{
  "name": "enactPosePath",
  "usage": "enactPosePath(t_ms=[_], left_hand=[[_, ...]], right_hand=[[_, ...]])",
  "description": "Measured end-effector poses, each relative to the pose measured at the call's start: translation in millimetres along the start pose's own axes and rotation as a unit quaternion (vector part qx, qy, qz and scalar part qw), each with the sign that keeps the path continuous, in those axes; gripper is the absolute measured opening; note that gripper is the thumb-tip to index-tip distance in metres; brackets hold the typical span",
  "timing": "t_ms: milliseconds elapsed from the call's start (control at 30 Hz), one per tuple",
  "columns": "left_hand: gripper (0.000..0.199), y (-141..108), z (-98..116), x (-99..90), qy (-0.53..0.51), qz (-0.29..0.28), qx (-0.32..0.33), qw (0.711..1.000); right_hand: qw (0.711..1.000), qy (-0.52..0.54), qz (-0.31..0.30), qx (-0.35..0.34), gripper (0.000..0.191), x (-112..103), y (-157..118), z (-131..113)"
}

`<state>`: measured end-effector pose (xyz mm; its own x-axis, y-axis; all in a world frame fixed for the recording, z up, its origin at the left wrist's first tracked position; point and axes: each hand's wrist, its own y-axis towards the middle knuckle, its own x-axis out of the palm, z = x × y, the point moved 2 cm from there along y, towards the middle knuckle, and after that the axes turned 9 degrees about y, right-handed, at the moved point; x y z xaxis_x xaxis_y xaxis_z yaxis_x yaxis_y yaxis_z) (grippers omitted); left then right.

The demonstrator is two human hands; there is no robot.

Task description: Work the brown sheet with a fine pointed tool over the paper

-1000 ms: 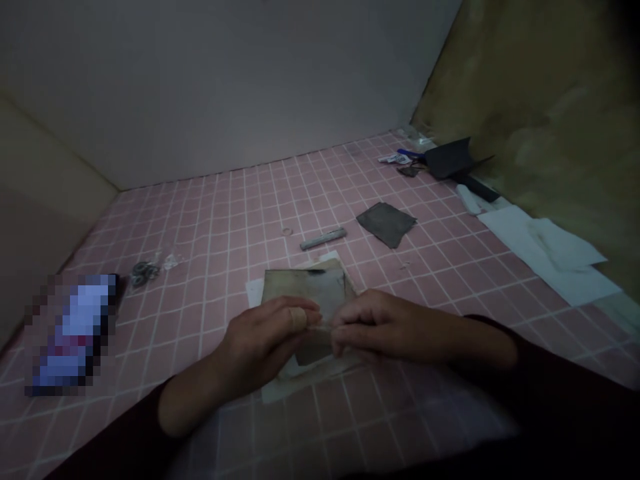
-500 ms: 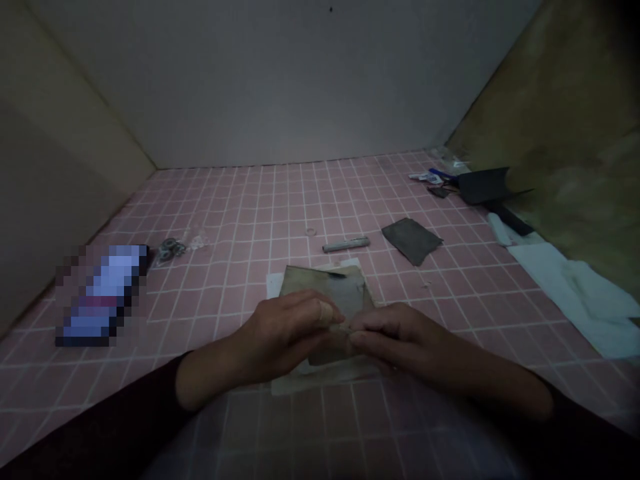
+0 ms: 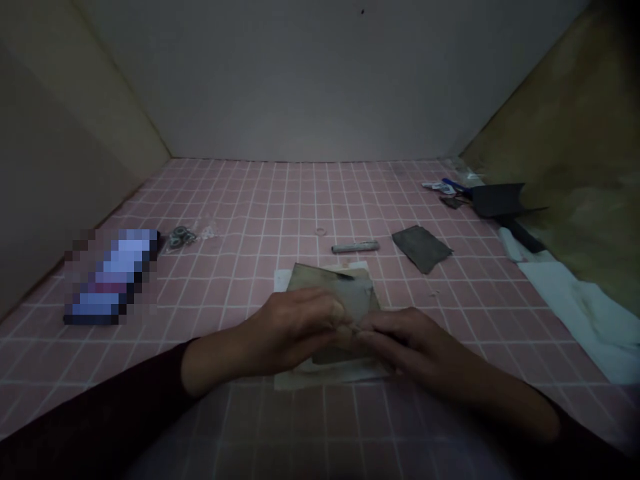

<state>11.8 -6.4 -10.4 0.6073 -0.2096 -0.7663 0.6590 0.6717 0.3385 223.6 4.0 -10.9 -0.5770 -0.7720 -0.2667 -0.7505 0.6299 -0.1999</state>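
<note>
My left hand [image 3: 300,330] and my right hand [image 3: 410,340] meet fingertip to fingertip over a worn grey sheet, perhaps sandpaper [image 3: 327,280]. Beneath that sheet lies a whitish paper [image 3: 287,381]. Both hands are closed in a pinch around something tiny between them; its kind is too dark and small to make out. Just beyond the sheet rest a short grey rod or tube [image 3: 356,247] and a small pale ring [image 3: 321,231]. A second dark grey sheet [image 3: 423,249] lies to the right of the rod.
At the left lies a phone [image 3: 113,280] with a lit, blurred screen. Beside it is a clear bag of small metal rings [image 3: 181,237]. A black dustpan-like piece [image 3: 497,200] leans near the right wall, with white tissue [image 3: 565,307] in front. Walls stand on three sides.
The whole view has shifted slightly, so things appear a little further right. My left fingers have curled in closer to my right fingertips. The things on the table lie as before.
</note>
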Motion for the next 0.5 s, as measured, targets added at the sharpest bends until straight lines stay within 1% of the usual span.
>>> enactPosePath(t_ms=[67,133,167,200,267,333,367,400,433,467,500], left_hand=[[0.011,-0.4,-1.4,-1.7,-0.008,0.009,-0.034,0.999],[0.01,-0.4,-2.0,-1.4,-0.009,0.007,-0.044,0.999],[0.009,-0.3,-1.6,-0.5,-0.006,-0.002,-0.036,0.999],[0.008,-0.1,-0.8,0.6,0.0,-0.01,-0.022,1.0],[0.01,0.4,1.9,2.1,0.013,-0.019,0.018,1.0],[0.012,1.1,4.8,1.1,0.023,-0.008,0.044,0.999],[0.012,1.5,5.9,-0.4,0.027,0.003,0.047,0.999],[0.011,1.9,6.5,-2.3,0.027,0.015,0.04,0.999],[0.011,2.3,6.4,-4.3,0.024,0.027,0.025,0.999],[0.01,2.5,5.7,-6.2,0.016,0.04,0.003,0.999],[0.009,2.6,4.6,-7.6,0.006,0.05,-0.018,0.999]], right_hand=[[0.992,-0.093,0.065,-0.063,0.026,4.1,-1.2,0.2],[0.986,-0.12,0.076,-0.086,0.022,8.2,-1.7,1.1],[0.989,-0.105,0.066,-0.079,0.023,8.6,-1.4,1.5],[0.995,-0.071,0.044,-0.059,0.026,8.0,-0.7,1.7],[0.999,0.039,-0.028,0.012,0.031,5.2,0.5,1.7],[0.982,0.139,-0.095,0.081,0.032,2.9,0.6,1.2],[0.979,0.155,-0.101,0.09,0.032,2.1,0.5,0.9],[0.985,0.138,-0.078,0.073,0.032,1.3,0.5,0.7],[0.995,0.09,-0.033,0.037,0.031,0.9,0.4,0.5],[0.999,0.023,0.021,-0.011,0.03,1.3,0.0,0.3],[0.995,-0.045,0.068,-0.057,0.028,2.5,-0.7,0.2]])
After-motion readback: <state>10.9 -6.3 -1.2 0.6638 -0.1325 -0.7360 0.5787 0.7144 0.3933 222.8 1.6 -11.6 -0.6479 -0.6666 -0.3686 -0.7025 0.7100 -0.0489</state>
